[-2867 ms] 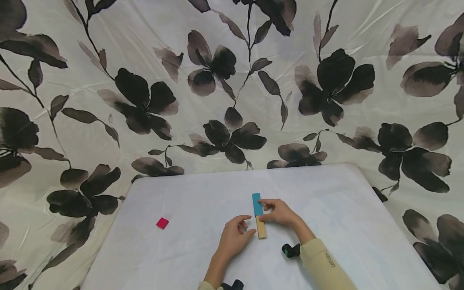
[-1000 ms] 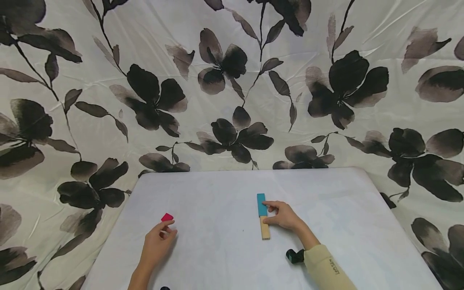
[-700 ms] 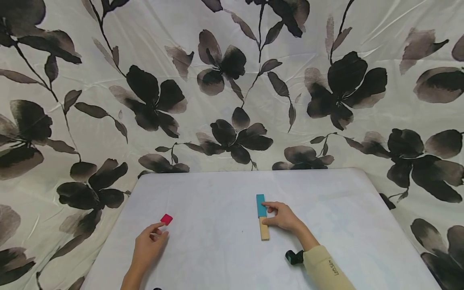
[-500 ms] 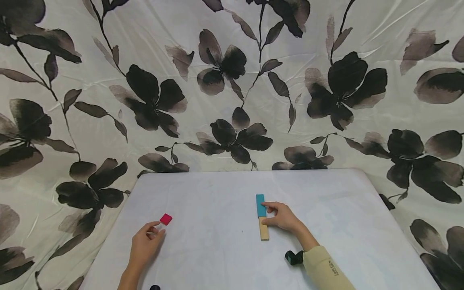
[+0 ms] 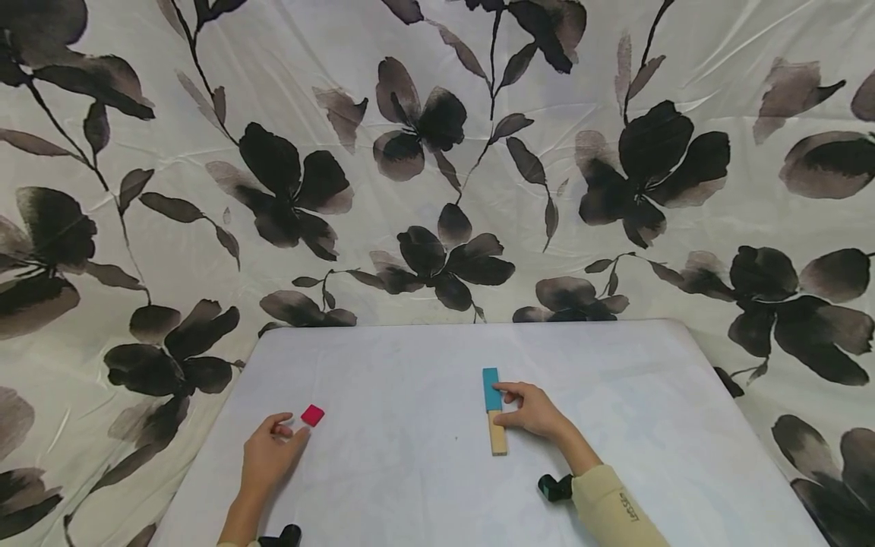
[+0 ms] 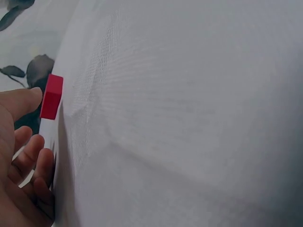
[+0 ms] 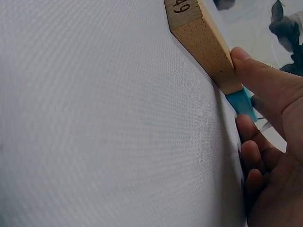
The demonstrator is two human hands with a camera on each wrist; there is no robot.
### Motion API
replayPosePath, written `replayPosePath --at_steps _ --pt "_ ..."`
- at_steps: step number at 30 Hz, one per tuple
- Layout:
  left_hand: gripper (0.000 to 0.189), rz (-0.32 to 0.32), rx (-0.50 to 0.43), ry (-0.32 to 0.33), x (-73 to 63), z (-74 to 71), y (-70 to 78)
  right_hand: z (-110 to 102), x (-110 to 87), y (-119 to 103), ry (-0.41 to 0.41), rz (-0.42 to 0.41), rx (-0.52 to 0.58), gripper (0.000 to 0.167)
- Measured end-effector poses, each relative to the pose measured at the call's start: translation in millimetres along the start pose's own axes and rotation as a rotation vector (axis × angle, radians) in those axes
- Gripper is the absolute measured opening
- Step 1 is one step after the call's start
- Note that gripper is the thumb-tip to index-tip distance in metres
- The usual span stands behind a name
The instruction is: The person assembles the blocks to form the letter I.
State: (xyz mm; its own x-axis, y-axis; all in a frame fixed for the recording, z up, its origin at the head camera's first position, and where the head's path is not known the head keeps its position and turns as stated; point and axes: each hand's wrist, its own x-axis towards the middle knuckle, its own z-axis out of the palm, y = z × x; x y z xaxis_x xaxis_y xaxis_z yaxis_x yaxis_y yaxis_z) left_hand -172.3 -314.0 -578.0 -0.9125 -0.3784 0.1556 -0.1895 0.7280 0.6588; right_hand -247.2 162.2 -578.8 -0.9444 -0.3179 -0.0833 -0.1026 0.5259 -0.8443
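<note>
On the left part of the white table lies a small red block [image 5: 313,415]. My left hand [image 5: 266,456] is just beside it, fingers loosely bent. In the left wrist view the thumb tip is right at the side of the red block [image 6: 51,97]. Right of centre, a blue block [image 5: 491,389] and a plain wooden block [image 5: 498,441] lie end to end in a line. My right hand [image 5: 536,410] touches both, index fingertip at the blue one and thumb on the wooden one. Dark marks show on the near end of the wooden block [image 7: 206,49] in the right wrist view.
The white-covered table [image 5: 390,471] spans the lower view. Behind it hangs a pale cloth [image 5: 424,190] with dark flowers. A black wrist camera [image 5: 555,488] sits by the right sleeve [image 5: 611,497], and another black wrist camera [image 5: 283,535] shows by the left wrist.
My left hand has gone from beside the wooden block across to the red block, then drawn slightly left, uncovering it. The right hand stays on the blue and wooden blocks.
</note>
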Motion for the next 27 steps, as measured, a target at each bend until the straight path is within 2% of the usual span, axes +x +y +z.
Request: replayPosePath --at_steps 9,20,27 --pt "0.049 -0.034 0.026 -0.054 9.2 3.3 -3.3 -1 0.5 1 0.002 0.013 0.009 0.059" --pt "0.049 -0.040 0.051 -0.073 13.6 5.1 -4.2 0 0.2 0 0.004 0.013 0.010 0.059" --pt "0.055 -0.042 0.079 -0.080 13.5 6.3 0.6 -1 -0.6 -1 -0.001 0.004 0.006 0.059"
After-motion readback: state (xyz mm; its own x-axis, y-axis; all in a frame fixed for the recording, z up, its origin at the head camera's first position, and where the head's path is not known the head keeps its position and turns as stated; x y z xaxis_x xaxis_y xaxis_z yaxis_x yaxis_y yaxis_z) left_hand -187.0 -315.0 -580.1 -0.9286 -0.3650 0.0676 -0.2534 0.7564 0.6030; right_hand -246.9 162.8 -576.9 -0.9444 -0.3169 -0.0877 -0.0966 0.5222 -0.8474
